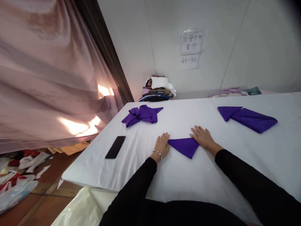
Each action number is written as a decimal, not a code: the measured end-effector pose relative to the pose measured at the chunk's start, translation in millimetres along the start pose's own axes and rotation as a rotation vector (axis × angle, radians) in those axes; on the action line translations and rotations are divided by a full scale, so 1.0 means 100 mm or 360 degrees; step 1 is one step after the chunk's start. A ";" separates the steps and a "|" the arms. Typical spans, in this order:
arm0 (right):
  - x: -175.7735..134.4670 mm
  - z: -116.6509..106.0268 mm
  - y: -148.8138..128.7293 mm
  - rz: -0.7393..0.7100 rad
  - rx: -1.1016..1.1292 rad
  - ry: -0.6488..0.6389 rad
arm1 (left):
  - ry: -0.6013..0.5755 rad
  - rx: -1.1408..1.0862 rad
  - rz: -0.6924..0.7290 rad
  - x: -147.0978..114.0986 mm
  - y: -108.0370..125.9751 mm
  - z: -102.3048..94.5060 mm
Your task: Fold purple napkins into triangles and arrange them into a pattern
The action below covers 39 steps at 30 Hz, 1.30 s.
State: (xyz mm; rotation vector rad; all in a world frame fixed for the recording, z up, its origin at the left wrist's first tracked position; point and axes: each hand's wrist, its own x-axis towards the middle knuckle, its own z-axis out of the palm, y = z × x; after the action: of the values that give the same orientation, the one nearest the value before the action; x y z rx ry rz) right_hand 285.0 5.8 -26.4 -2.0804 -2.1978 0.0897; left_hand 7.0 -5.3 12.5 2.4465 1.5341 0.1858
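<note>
From your head view, the purple napkin (184,147) lies flat on the white bench (211,175), right in front of you. It is a triangle; its long edge runs left to right and its tip points back at you. Your left hand (162,145) and right hand (202,137) press its two top corners, fingers flat and spread, each grip open, holding nothing.

Both upper corners of the purple triangle (184,146) lie tucked under the hands, left (162,144) and right (203,137). The worktop (178,179) runs off the right edge, its near side covered by black sleeves. Writing on the wall notes (191,50) is too small to read. The clothes pile (157,88) is a jumble.
</note>
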 end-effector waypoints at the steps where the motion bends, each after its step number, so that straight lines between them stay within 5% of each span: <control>1: 0.00 -0.01 0.00 0.0000 0.0002 -0.0005 | -0.0038 -0.0028 0.0191 -0.02 0.05 0.01; 5: 0.00 -0.03 -0.02 -0.0011 0.0005 -0.0025 | -0.0136 -0.0088 0.0545 0.00 0.22 0.07; 13: -0.07 -0.13 0.07 -0.0043 0.0192 0.0018 | -0.0086 -0.0069 0.0524 0.09 0.21 0.10; 17: -0.28 -0.22 0.12 -0.0320 0.0363 0.0173 | -0.0074 -0.0079 0.0505 0.09 0.19 0.14; 25: -0.57 -0.32 0.13 -0.0715 0.0507 -0.0184 | 0.0044 -0.0607 0.0310 0.16 0.17 0.13; 30: -0.50 -0.32 0.04 -0.0521 0.0699 0.0040 | 0.0065 -0.0676 0.0065 0.31 0.13 0.03; 34: -0.41 -0.35 -0.04 -0.0204 0.0908 -0.0017 | 0.0072 -0.0593 -0.0145 0.45 0.07 -0.02; 39: -0.38 -0.36 -0.09 0.0065 0.0466 0.0106 | 0.0102 -0.0378 -0.0295 0.45 0.12 0.02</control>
State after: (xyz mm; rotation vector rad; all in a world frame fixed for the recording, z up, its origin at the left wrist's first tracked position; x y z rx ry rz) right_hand 282.4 -34.2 8.6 -1.9375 -1.9673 0.3202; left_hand 37.7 30.0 12.8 2.1235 1.6502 0.3908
